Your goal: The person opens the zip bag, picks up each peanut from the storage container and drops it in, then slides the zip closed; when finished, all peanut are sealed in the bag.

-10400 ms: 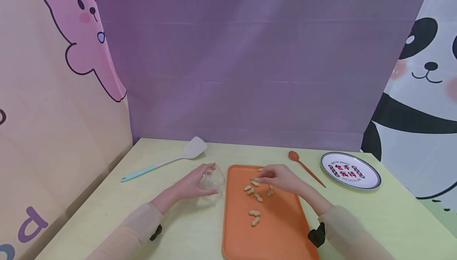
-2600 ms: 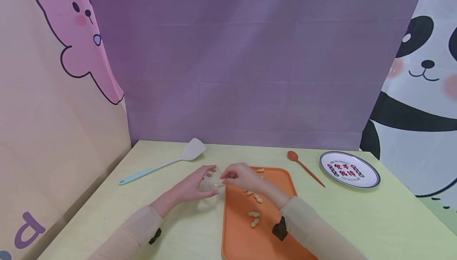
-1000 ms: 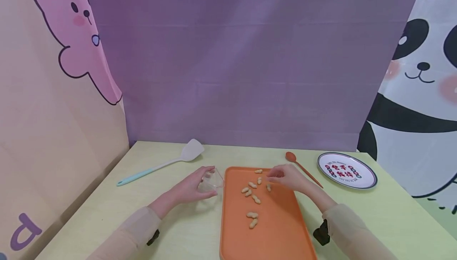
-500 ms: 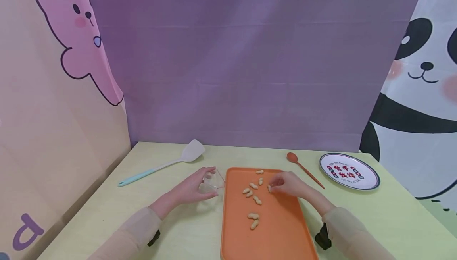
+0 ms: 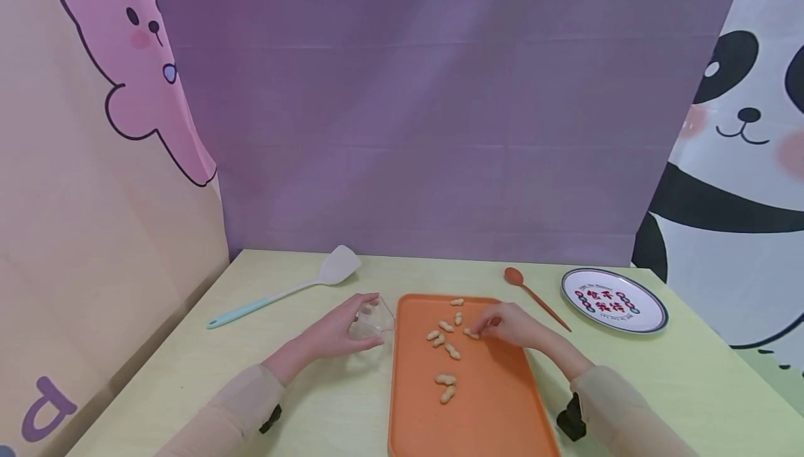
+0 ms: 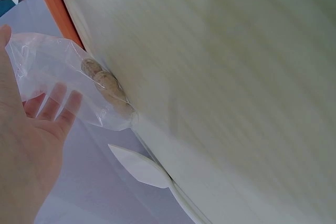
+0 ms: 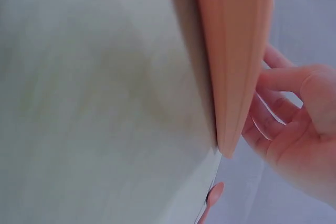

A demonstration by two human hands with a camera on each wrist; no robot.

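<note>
My left hand (image 5: 336, 331) holds a clear plastic bag (image 5: 370, 321) by its mouth, left of the orange tray (image 5: 477, 401). Peanuts (image 6: 107, 85) lie at the bottom of the bag in the left wrist view. Over the tray's right side, my right hand (image 5: 511, 326) has its fingertips on a peanut (image 5: 470, 333) and pinches it at the tray surface. Several other peanuts (image 5: 446, 326) are scattered on the tray, two of them (image 5: 447, 387) nearer its front. In the right wrist view the tray's side wall (image 7: 231, 51) hides the right fingertips and that peanut.
A white spatula with a light blue handle (image 5: 251, 307) lies at the back left. Behind the tray's right corner is a red-orange spoon (image 5: 537, 298), with a white patterned plate (image 5: 614, 301) farther right. A purple cloth (image 5: 427, 108) hangs behind the table.
From above the tray my right hand has come down onto the peanut at its right, which has turned slightly. Earlier it was at the bag's mouth. My left hand stays with the bag.
</note>
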